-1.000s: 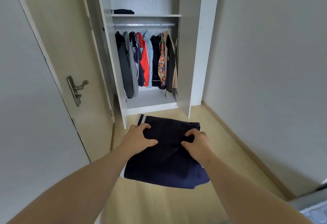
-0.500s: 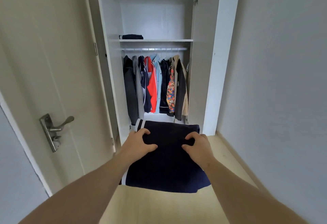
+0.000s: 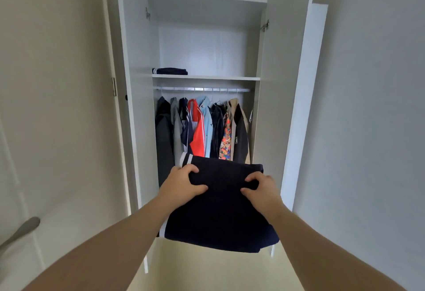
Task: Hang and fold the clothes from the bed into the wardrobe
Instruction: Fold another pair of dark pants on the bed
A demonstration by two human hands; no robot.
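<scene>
clutching folded navy garment (image 3: 220, 219), left grip (image 3: 184, 183) and right grip (image 3: 262, 190), before open wardrobe (image 3: 207, 46)

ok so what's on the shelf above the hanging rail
One folded navy garment with white stripes lies at the left end of the shelf. The camera looks up from below, so the shelf's top surface further back is hidden.

Two hands (image 3: 182, 185) (image 3: 263, 193), two folded garments (image 3: 218, 217) (image 3: 170, 71), one wardrobe (image 3: 207, 46).

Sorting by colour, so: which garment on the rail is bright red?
The red-orange top with white stripes, hanging left of the light blue shirt; the only solid red one there.
</scene>
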